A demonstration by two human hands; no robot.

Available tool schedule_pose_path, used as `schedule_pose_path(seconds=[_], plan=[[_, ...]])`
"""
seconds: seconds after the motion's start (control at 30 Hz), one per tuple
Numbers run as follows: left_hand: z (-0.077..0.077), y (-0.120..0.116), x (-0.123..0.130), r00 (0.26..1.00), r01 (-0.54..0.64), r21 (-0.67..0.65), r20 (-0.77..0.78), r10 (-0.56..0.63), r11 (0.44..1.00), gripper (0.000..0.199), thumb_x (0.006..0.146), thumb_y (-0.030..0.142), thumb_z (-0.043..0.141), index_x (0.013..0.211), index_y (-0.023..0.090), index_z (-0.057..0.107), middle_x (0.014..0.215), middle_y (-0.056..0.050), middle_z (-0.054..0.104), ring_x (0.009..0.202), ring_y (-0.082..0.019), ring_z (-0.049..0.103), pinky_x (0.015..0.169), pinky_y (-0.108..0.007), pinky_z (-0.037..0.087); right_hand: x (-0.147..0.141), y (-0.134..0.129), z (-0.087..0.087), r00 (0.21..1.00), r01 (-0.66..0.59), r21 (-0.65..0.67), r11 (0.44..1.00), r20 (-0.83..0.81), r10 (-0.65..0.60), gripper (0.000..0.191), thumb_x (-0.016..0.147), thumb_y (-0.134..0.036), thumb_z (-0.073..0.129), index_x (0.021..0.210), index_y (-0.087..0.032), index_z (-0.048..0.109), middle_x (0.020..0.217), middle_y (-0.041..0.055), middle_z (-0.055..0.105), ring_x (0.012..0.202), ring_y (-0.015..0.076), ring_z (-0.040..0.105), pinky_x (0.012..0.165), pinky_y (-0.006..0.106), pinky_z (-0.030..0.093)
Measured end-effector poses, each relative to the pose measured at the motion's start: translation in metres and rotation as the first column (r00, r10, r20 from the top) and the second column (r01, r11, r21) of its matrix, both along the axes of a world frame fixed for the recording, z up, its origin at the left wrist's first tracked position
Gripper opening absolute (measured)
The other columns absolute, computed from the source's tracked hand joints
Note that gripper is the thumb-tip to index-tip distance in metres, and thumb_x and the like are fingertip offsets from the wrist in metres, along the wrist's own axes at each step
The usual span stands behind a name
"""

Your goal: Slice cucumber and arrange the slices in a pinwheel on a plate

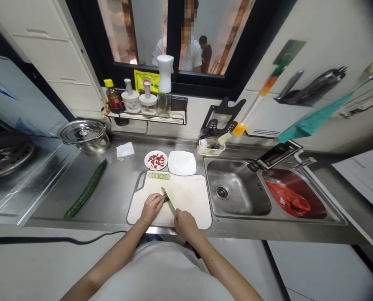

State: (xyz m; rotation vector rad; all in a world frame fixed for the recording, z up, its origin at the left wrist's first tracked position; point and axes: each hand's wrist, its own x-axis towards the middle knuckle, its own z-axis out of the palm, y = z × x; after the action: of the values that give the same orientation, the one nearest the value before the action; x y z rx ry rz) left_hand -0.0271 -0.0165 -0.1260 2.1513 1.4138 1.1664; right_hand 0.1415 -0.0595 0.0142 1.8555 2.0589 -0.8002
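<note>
"What are the hands doing?"
"The left hand (152, 206) has its fingers closed on a short cucumber piece (166, 199) on the cutting board (191, 194); the right hand's (185, 225) fingers wrap the handle of one knife (171, 203), its blade beside the piece."
"And the slices?"
"One overlapping row of cucumber slices (159, 176), about six, near the board's far edge."
"Any containers?"
"Two plates beyond it: a round plate (146, 160) with chopped red pieces (156, 161), and a squarish white plate (182, 163). One lidded steel pot (95, 145) too, contents hidden. Of two sink basins, the right basin (318, 205) holds a red bag (289, 200)."
"Other cucumbers?"
"One long cucumber (86, 192), left on the tabletop (114, 184)."
"Labels?"
"A yellow packet (138, 79) and a yellow-capped bottle (113, 95) have print, too small to read."
</note>
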Motion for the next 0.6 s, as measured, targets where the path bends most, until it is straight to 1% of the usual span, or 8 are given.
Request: schedule_pose_path(seconds=[0.17,0.33,0.6], plan=[[0.0,0.0,0.0,1.0,0.003,-0.007,0.004,-0.003,1.0,0.02,0.091,0.025,0.05,0.098,0.021,0.068,0.092,-0.006,0.066,0.088,-0.017,0.059,0.079,-0.032,0.05,-0.005,0.008,-0.001,1.0,0.002,-0.005,1.0,-0.006,-0.002,0.03,0.09,-0.012,0.038,0.111,-0.009,0.059,0.102,0.0169,0.068,0.097,0.0252,0.063,0.072,0.029,0.041],[0.0,0.0,0.0,1.0,0.005,-0.004,0.008,-0.005,1.0,0.019,0.091,0.025,0.051,0.098,0.022,0.068,0.092,-0.005,0.067,0.089,-0.017,0.059,0.08,-0.033,0.05,-0.01,0.014,-0.004,1.0,-0.009,0.018,1.0,-0.01,0.009,0.03,0.091,-0.013,0.037,0.11,-0.009,0.059,0.103,0.0163,0.067,0.098,0.0249,0.063,0.073,0.029,0.041],[0.002,-0.001,0.001,1.0,0.007,-0.016,0.01,-0.007,1.0,0.02,0.092,0.025,0.05,0.097,0.022,0.069,0.093,-0.006,0.067,0.089,-0.017,0.059,0.08,-0.033,0.05,-0.003,0.0,-0.007,1.0,0.0,0.009,1.0,-0.002,0.0,0.031,0.091,-0.012,0.034,0.11,-0.009,0.059,0.1,0.0168,0.068,0.098,0.0243,0.064,0.075,0.029,0.042]])
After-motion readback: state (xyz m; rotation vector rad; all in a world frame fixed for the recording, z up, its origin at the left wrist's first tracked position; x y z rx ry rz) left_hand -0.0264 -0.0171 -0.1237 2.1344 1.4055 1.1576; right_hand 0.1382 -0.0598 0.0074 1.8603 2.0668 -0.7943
